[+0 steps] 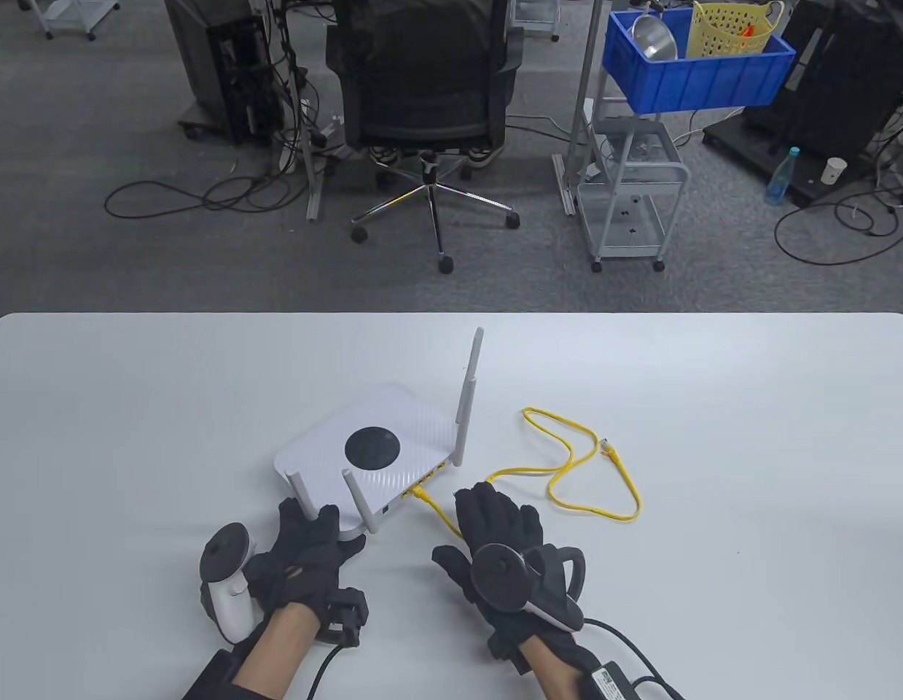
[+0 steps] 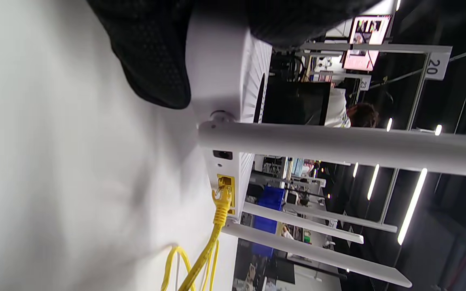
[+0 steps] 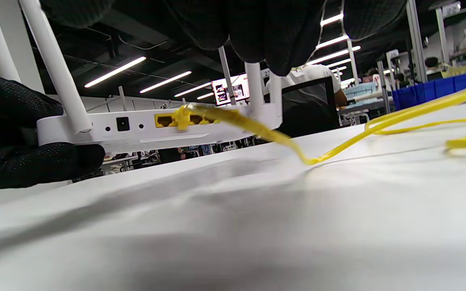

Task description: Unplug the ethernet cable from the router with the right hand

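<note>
A white router [image 1: 371,456] with several upright antennas lies on the white table [image 1: 713,408]. A yellow ethernet cable [image 1: 589,467] is plugged into a yellow port on its near edge; the plug [image 1: 420,494] also shows in the left wrist view [image 2: 223,200] and the right wrist view [image 3: 182,117]. The cable's free end [image 1: 608,446] lies loose to the right. My left hand [image 1: 313,543] grips the router's near left corner. My right hand [image 1: 495,525] hovers open just right of the plug, fingers spread over the cable, holding nothing.
Beyond the table's far edge stand an office chair [image 1: 425,95], a wheeled cart [image 1: 630,197] and a blue bin [image 1: 695,69]. Cables trail over the floor.
</note>
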The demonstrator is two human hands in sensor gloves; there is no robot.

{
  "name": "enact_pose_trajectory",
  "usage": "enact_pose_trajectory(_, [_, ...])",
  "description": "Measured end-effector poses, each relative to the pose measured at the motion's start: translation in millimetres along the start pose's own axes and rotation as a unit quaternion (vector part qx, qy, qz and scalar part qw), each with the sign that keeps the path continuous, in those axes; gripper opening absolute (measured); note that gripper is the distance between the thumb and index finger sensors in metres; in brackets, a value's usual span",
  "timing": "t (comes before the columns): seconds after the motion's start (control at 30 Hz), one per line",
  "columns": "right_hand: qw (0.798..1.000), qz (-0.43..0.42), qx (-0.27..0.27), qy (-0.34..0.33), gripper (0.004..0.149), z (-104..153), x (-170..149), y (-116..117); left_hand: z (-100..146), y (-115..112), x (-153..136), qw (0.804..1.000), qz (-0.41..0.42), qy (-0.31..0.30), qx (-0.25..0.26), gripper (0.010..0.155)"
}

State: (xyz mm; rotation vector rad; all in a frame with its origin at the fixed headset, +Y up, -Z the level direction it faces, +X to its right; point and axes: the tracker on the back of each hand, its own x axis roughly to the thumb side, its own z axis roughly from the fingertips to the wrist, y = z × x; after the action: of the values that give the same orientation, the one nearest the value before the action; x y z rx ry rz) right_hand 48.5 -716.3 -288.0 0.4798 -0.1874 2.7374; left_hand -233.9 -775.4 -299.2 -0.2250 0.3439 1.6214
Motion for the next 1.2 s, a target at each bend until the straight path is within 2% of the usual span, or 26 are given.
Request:
enact_pose_trajectory(0.2, [0.997, -0.068, 0.025, 0.032, 0.081, -2.9, -9.3, 5.3, 6.2, -16.8, 0.6, 0.999, -0.009, -0.019, -0.035, 0.082])
enact_pose_trajectory(0.4, [0.99, -0.117, 0.04, 0.065, 0.08, -4.8, -17.5, 9.1, 9.0, -22.5, 0.8, 0.998, -0.02, -0.032, -0.047, 0.082])
enact_pose_trajectory(0.5, [0.978, -0.179, 0.047, 0.101, 0.08, -5.6, -27.1, 10.5, 9.1, -24.2, 0.0, 0.998, -0.02, -0.034, -0.053, 0.082])
enact_pose_trajectory(0.77, [0.946, -0.267, 0.076, 0.17, 0.073, -5.2, -42.5, 16.1, 12.5, -37.4, -0.6, 0.995, -0.03, -0.05, -0.084, 0.082])
enact_pose_trajectory(1.2, [0.905, -0.325, 0.087, 0.26, 0.059, 0.5, -56.9, 19.3, 16.7, -50.7, -0.9, 0.988, -0.059, -0.082, -0.113, 0.083])
